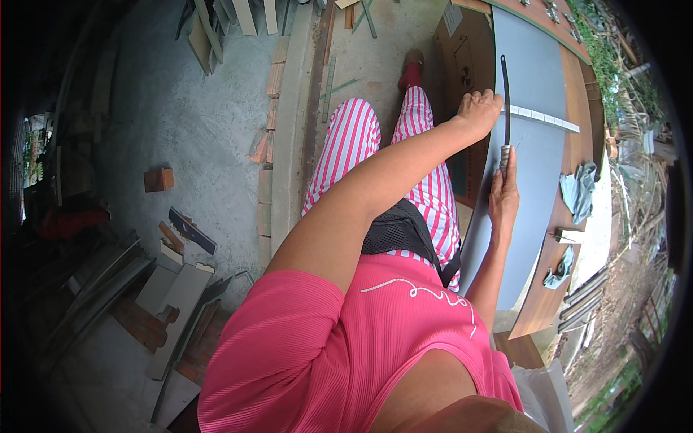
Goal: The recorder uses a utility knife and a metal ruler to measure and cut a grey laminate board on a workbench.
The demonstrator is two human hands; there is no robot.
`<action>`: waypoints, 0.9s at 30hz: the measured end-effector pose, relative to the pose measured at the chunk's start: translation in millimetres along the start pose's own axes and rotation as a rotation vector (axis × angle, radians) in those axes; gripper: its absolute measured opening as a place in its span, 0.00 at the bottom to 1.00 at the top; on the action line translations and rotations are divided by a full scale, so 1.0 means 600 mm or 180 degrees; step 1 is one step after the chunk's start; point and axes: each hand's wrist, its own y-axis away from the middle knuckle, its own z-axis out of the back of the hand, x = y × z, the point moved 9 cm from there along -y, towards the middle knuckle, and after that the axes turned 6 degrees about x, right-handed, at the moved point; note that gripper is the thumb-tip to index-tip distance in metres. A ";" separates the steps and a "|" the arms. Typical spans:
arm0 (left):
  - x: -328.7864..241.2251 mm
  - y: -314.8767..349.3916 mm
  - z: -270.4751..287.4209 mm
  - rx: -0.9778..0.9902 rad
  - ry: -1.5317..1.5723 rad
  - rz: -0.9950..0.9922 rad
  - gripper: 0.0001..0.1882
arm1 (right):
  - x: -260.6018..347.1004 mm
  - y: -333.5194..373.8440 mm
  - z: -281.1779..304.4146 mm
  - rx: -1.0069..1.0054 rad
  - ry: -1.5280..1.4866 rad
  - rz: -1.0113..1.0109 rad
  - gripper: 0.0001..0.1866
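Observation:
My left hand [479, 115], stretched across my body, is closed at the near end of a narrow white strip [541, 117] with evenly spaced marks across it. The strip lies crosswise on a grey-topped board surface [530, 72]. My right hand [504, 196] grips the wrapped grey handle of a thin, dark, slightly curved hacksaw blade [506, 94], with some fingers straight along the handle. A small hole shows at the blade's far tip. The blade passes over the strip just right of my left hand; whether they touch, I cannot tell.
A cardboard box [465, 58] stands beside the work surface. Grey cloths [578, 191] and a small white block [570, 236] lie along the brown board's right side. Left, a brick [159, 180] and board offcuts [177, 289] lie on the concrete floor [231, 115]. A low curb runs beside my legs.

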 end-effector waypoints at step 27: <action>0.003 -0.002 -0.008 -0.0063 0.0002 -0.0027 0.08 | -0.001 0.002 -0.002 0.0007 -0.0070 -0.0090 0.27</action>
